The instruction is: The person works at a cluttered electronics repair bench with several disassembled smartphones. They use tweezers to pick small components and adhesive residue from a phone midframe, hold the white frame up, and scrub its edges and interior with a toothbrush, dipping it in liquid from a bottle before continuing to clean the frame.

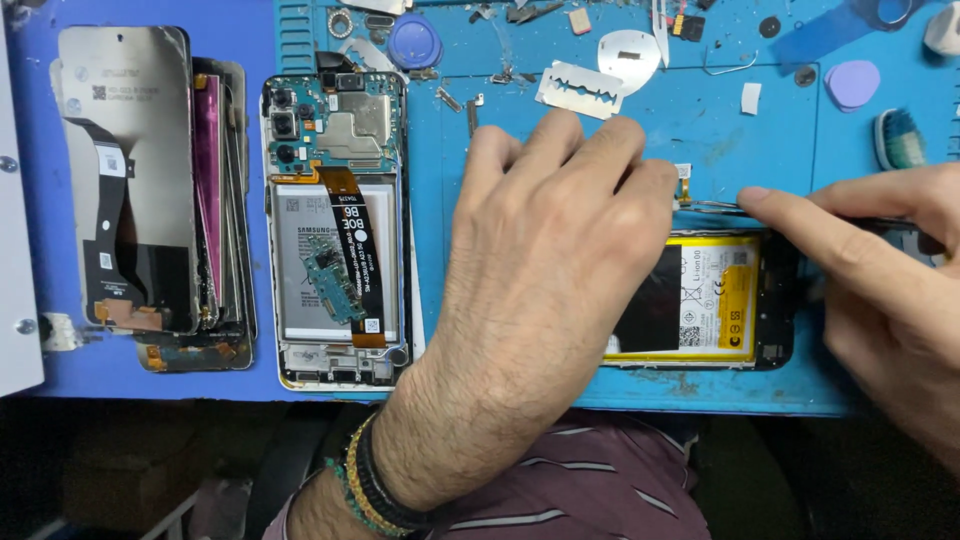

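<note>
Bottom centre of frame: left hand (530,270), beaded bracelets at the wrist, lies palm-down with fingers spread and flat, pressing on the left part of an opened black phone with a yellow-edged battery (700,300); it grips nothing. Right hand (880,270) enters from the right edge, thumb and forefinger pinched together on thin metal tweezers (712,207), whose tips lie just along the phone's upper edge, near a small gold flex connector (683,180). Key relation: the phone's long axis runs left–right across the frame; the tweezer line is roughly parallel to it, and the connector sits between the left fingertips and the right forefinger, the left fingertips being slightly nearer. Left of centre, a second opened phone with exposed green circuit board and white battery (335,230) stands with its long axis top–bottom, apart from both hands. Further left, a stack of detached display panels (150,190). Everything rests on a blue silicone work mat (720,130). Upper frame: a double-edged razor blade (579,90), a round blue plastic pick (415,42), a lilac pick (852,83), scattered screws and shields.
</note>
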